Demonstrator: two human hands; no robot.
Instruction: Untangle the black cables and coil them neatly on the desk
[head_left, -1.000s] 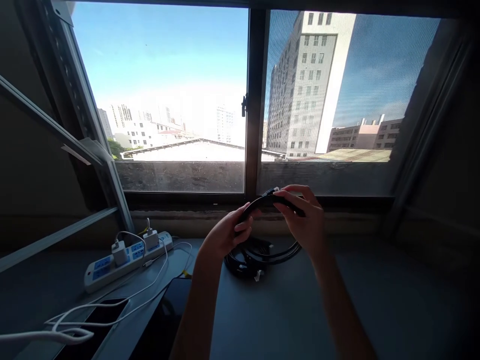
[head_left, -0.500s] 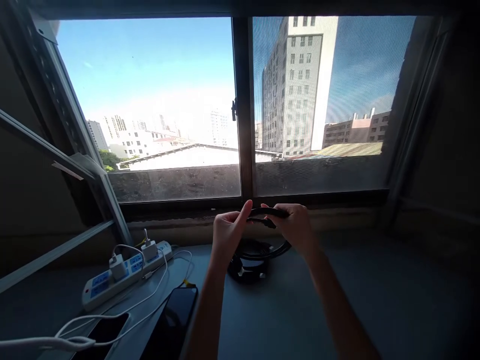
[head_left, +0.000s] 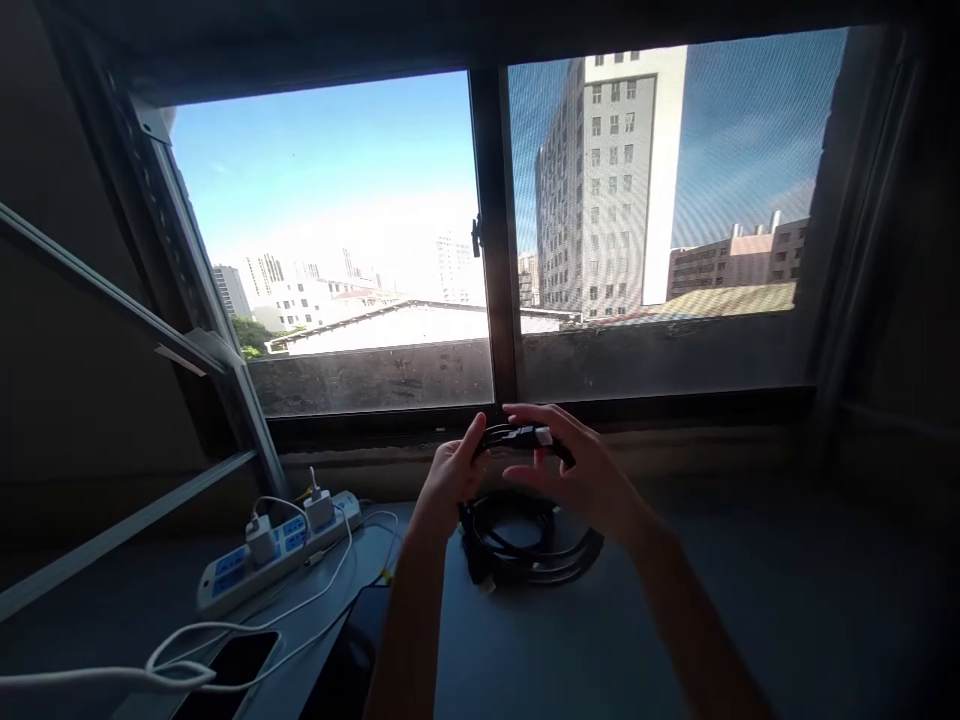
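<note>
In the head view my left hand (head_left: 448, 478) pinches a bundle of black cable (head_left: 496, 434) between thumb and fingers, above the table. A dark plug with a pale metal end (head_left: 543, 436) points right from the bundle. My right hand (head_left: 592, 472) is around the bundle's right side, its thumb and fingers spread apart and the plug between them. Below both hands are more loops of black cable (head_left: 551, 576), with several connector ends among them. Whether these loops all lie on the table or partly hang from the held bundle, I cannot tell.
At left, a white power strip (head_left: 225, 592) carries two white chargers, with white cords (head_left: 289, 602) trailing across the blue-grey table (head_left: 517, 665). A phone (head_left: 244, 655) and a dark glossy device (head_left: 352, 650) lie nearby. Behind stands a window (head_left: 491, 300); a metal frame bar (head_left: 127, 535) crosses at left.
My right hand has loosened from the cable and spread its fingers, bringing the plug into sight. My left hand keeps its hold. The whole view has tilted and shifted slightly.
</note>
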